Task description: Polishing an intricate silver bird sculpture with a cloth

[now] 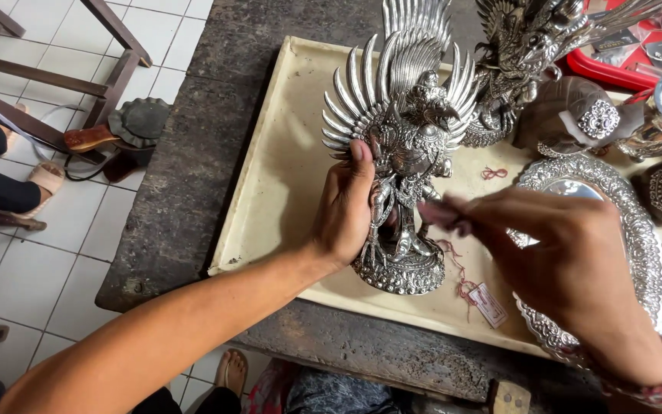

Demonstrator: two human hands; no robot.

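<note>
A silver winged bird figure statue point(411, 130) stands upright on a round ornate base on a cream tray point(285, 153). My left hand point(346, 207) grips the statue's left side at mid height, thumb up against the wing. My right hand point(553, 245) hovers just right of the statue, its fingertips blurred and close to the figure's legs; I cannot tell whether they pinch anything. A red thread with a small paper tag point(488, 304) trails from the statue's base onto the tray.
A second silver winged statue point(522, 54) stands behind. An ornate oval silver platter point(637, 230) lies to the right, with other silver pieces and a red tray point(614, 73) beyond. The dark stone bench point(185, 192) drops off on the left, where another person's sandalled feet point(44, 180) rest.
</note>
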